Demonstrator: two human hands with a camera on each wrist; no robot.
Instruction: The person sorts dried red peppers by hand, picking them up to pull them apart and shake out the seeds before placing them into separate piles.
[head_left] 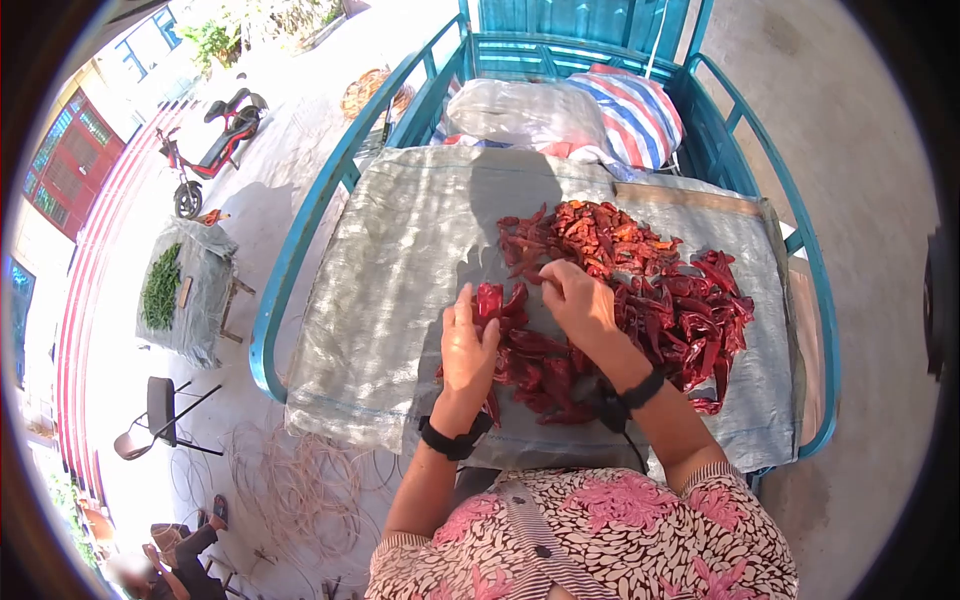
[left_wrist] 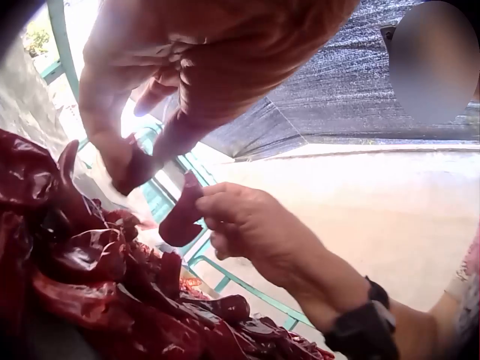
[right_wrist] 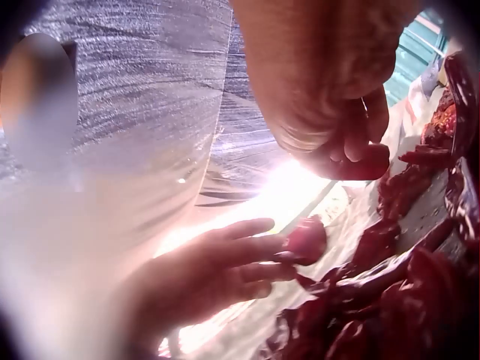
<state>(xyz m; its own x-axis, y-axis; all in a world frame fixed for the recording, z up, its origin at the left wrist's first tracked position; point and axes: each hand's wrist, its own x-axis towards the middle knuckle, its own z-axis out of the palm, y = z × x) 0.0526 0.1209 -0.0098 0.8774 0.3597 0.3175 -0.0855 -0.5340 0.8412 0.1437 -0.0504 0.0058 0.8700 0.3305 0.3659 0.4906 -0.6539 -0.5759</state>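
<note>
My left hand [head_left: 465, 350] pinches a dried red pepper [head_left: 489, 300] between thumb and fingers, over the near left part of a spread of dried peppers. The left wrist view shows this pepper [left_wrist: 135, 169] dark at the fingertips. To its right, my right hand [head_left: 580, 308] has its fingers curled, and in the left wrist view it grips a curved red pepper piece [left_wrist: 181, 216]. The two hands are a short way apart. Below them lies a loose heap of glossy dark red peppers [head_left: 545, 375].
More dark red peppers [head_left: 700, 320] and a brighter orange-red pile [head_left: 605, 235] lie on the grey woven sheet [head_left: 360, 270] over the blue cart's bed. Blue rails [head_left: 300, 250] run along both sides. Stuffed sacks [head_left: 530, 115] sit at the back. A person [head_left: 180, 560] sits at lower left.
</note>
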